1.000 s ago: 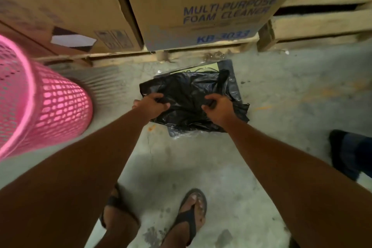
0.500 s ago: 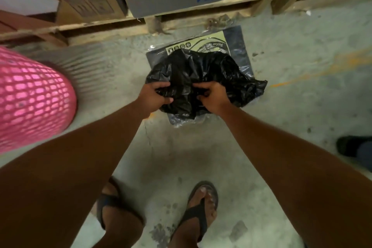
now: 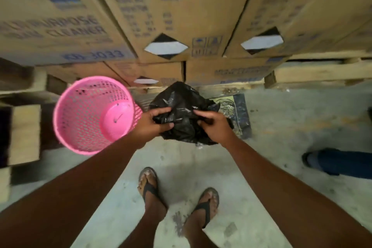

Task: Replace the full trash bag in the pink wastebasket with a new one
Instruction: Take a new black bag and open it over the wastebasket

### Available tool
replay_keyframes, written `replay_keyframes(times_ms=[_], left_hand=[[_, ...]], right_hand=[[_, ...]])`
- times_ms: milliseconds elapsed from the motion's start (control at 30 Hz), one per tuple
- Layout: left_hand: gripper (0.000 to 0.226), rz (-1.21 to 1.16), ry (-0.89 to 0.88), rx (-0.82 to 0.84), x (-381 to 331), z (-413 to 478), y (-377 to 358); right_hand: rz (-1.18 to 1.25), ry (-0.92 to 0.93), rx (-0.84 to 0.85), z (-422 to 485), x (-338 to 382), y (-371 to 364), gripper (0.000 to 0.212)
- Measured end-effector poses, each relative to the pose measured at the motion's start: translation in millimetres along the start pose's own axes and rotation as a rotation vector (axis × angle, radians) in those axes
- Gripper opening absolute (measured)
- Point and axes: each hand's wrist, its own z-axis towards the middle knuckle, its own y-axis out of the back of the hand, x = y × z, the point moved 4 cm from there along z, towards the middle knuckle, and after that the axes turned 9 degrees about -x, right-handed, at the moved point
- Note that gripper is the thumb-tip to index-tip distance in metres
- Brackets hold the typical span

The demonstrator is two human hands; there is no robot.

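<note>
A crumpled black trash bag (image 3: 181, 104) hangs in the air in front of me, gripped from both sides. My left hand (image 3: 153, 125) pinches its left edge and my right hand (image 3: 213, 125) pinches its right edge. The pink mesh wastebasket (image 3: 80, 127) stands on the floor just left of my left hand; I see straight down into it and no bag lines it. Under the bag lies a flat pack of bags (image 3: 239, 115) with a yellow label, partly hidden.
Stacked cardboard boxes (image 3: 181, 16) on wooden pallets (image 3: 322, 74) wall off the far side. Another box (image 3: 24, 133) stands at the left. Someone's dark shoe and trouser leg (image 3: 340, 164) is at the right. My sandalled feet (image 3: 149, 185) stand on the concrete floor.
Both hands have lifted the black bag off the pack on the floor. My view has risen and swung, so the wastebasket now shows from above beside my left hand.
</note>
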Motion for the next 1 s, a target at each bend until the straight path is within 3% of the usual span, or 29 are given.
replay_keyframes(times_ms=[167,333,533,667,800,1000], left_hand=[[0.059,-0.031,-0.062,-0.144,-46.2,-75.8,92.6],[0.056,0.006,-0.071,-0.277,-27.0,-86.2,182.7],[0.052,0.025,-0.056,-0.383,40.7,-22.9,265.2],[0.057,0.246,0.001,-0.432,79.6,27.0,304.7],[0.040,0.267,-0.010,-0.608,99.1,57.4,346.0],[0.040,0.296,0.130,-0.394,128.3,92.0,349.7]], right_hand=[[0.016,0.011,0.125,-9.0,116.7,-38.3,0.036],[-0.038,0.107,0.162,-9.2,177.4,-118.6,0.036],[-0.118,0.189,0.121,11.1,198.1,-231.6,0.035],[-0.226,0.261,0.118,24.8,195.5,-299.4,0.035],[-0.322,0.215,0.247,28.0,180.1,-366.7,0.034],[-0.394,0.160,0.507,28.5,165.6,-396.6,0.039]])
